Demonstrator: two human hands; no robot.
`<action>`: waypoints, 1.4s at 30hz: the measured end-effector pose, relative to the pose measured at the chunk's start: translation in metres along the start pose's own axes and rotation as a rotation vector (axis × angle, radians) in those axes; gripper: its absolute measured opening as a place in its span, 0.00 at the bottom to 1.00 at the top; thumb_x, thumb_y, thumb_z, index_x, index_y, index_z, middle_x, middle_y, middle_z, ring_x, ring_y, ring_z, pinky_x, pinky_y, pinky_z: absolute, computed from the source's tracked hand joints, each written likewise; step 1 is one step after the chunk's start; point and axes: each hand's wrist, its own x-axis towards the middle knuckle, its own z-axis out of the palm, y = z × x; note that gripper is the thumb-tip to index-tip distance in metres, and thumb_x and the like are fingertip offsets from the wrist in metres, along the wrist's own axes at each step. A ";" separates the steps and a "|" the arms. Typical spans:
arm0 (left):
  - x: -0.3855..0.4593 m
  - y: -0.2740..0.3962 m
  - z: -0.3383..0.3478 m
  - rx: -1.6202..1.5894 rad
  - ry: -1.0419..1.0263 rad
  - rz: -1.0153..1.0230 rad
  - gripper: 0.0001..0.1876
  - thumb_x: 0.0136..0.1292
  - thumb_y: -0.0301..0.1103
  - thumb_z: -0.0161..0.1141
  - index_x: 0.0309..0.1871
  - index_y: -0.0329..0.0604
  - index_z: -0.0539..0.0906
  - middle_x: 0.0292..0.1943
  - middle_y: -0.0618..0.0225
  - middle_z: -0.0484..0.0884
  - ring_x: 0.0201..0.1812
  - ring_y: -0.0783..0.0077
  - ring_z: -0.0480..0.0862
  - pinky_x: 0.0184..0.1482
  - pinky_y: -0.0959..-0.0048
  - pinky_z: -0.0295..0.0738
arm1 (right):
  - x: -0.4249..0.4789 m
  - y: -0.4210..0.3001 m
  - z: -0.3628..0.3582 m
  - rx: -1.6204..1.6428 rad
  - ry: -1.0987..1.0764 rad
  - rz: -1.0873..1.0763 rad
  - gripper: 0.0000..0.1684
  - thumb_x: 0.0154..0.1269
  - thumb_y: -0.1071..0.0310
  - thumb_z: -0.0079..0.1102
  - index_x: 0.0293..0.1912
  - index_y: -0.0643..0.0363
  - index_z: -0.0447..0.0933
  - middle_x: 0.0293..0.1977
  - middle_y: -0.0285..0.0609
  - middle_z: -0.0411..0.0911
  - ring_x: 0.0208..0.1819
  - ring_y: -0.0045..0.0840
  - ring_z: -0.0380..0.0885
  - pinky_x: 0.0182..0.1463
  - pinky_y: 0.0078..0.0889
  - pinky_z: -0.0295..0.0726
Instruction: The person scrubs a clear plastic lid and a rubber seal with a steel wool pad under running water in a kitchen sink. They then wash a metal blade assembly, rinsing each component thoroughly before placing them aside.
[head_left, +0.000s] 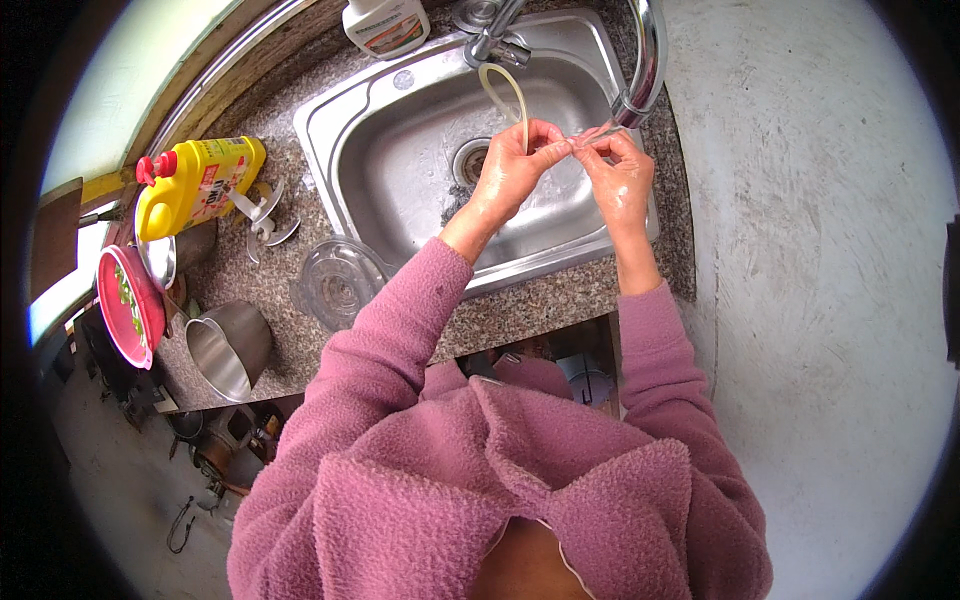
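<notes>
A pale translucent flexible ring (520, 94), apparently a sealing ring, loops up above the sink (382, 172) from my fingers. My left hand (514, 169) pinches it between thumb and fingers. The fingertips of my right hand (619, 176) meet those of the left on the ring, and the part between them is mostly hidden. Both hands are wet. A thin stream of water (598, 133) runs from the chrome faucet spout (636, 105) onto the fingertips. Below my left hand, the drain (471, 161) has dark residue (455, 204) beside it.
On the granite counter (525, 307) left of the sink are a clear plastic lid (341, 285), a mixing blade (266, 217), a steel bowl (232, 349), a yellow detergent bottle (202, 184) and a pink basket (154, 319) with chopped greens. A white bottle (386, 30) stands behind the sink.
</notes>
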 end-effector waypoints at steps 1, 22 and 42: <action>0.000 0.001 -0.001 -0.028 -0.022 -0.007 0.05 0.56 0.27 0.59 0.33 0.39 0.75 0.31 0.74 0.76 0.35 0.84 0.73 0.40 0.84 0.66 | 0.000 -0.001 0.001 0.008 -0.001 -0.001 0.06 0.47 0.78 0.64 0.24 0.66 0.75 0.28 0.36 0.76 0.26 0.15 0.73 0.29 0.17 0.72; -0.001 0.008 -0.015 -0.305 -0.235 -0.121 0.08 0.60 0.34 0.56 0.36 0.38 0.77 0.30 0.72 0.77 0.33 0.80 0.73 0.41 0.79 0.67 | -0.008 -0.007 0.002 0.336 -0.099 0.430 0.08 0.49 0.70 0.67 0.28 0.61 0.77 0.25 0.32 0.76 0.25 0.10 0.71 0.25 0.12 0.69; -0.006 0.031 -0.015 0.313 -0.195 -0.023 0.08 0.54 0.30 0.62 0.34 0.37 0.78 0.30 0.74 0.78 0.32 0.84 0.74 0.35 0.83 0.68 | -0.006 -0.032 -0.005 -0.136 -0.105 -0.067 0.08 0.45 0.76 0.66 0.26 0.65 0.75 0.25 0.37 0.75 0.25 0.16 0.73 0.29 0.17 0.72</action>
